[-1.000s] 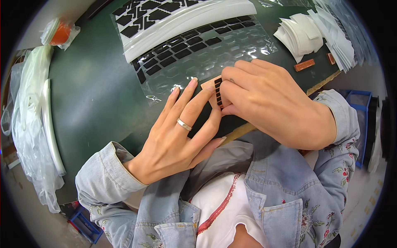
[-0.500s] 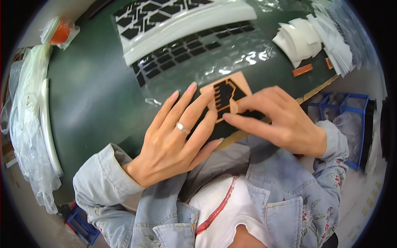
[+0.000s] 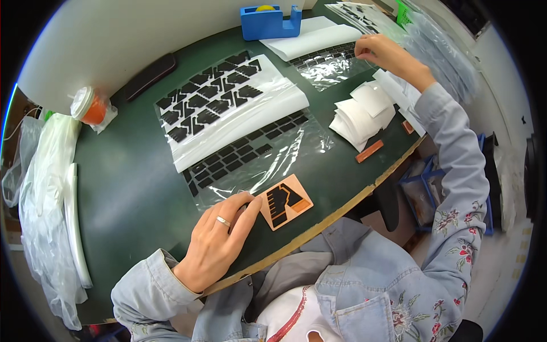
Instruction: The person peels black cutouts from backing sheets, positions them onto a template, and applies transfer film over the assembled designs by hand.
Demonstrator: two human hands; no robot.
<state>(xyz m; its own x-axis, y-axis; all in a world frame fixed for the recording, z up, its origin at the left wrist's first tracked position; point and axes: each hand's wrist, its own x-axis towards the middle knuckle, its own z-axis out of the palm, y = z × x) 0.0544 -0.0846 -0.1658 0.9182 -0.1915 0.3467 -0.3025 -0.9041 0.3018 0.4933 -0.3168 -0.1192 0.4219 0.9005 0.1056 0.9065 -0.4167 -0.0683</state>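
Note:
A thin copper-coloured plate (image 3: 302,192) lies near the table's front edge, with black stepped film pieces and a small orange patch on it. My left hand (image 3: 219,239), a ring on one finger, has its fingers bent together with the tips on the plate's left corner. Far to the right, my right hand (image 3: 393,57) is stretched out, its thumb and fingers pinched together. It hangs at the right end of a clear sheet of small black pieces (image 3: 325,60). Whatever is between those fingertips is too small to make out.
Another clear sheet of black pieces (image 3: 228,162) with a folded white backing lies mid-table. White paper pieces (image 3: 367,111) and a copper strip (image 3: 369,151) are at the right. A blue tape dispenser (image 3: 270,25) stands behind; a cup (image 3: 88,102) and plastic bags (image 3: 48,188) are left.
My right hand has left the plate and reached far forward and right. My left hand has drawn back to the plate's left corner. The view has tilted up, showing more of the table.

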